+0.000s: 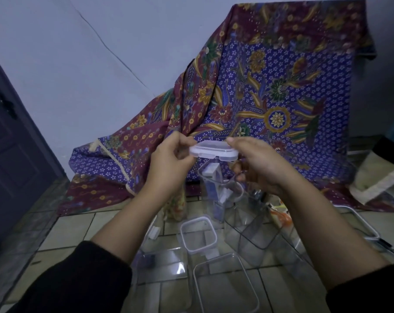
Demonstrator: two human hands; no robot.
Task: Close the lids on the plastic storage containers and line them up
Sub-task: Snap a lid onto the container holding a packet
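**A tiled floor strewn with clear boxes**

We see a pale tiled floor (67, 231) carrying everything here. A patterned batik cloth (96, 163) comes down from behind and spreads over the tiles at the back. In front of it stand clear plastic boxes. There is a small square container (198, 236) with a white rim, open side up, and just beside it on the right a tall container (250, 229), tilted. A wide container (225, 288) lies nearest us. A flat clear piece (162, 263) lies to the left; we cannot tell whether it is a lid or a box. A cream bag (376, 177) sits at the right edge.
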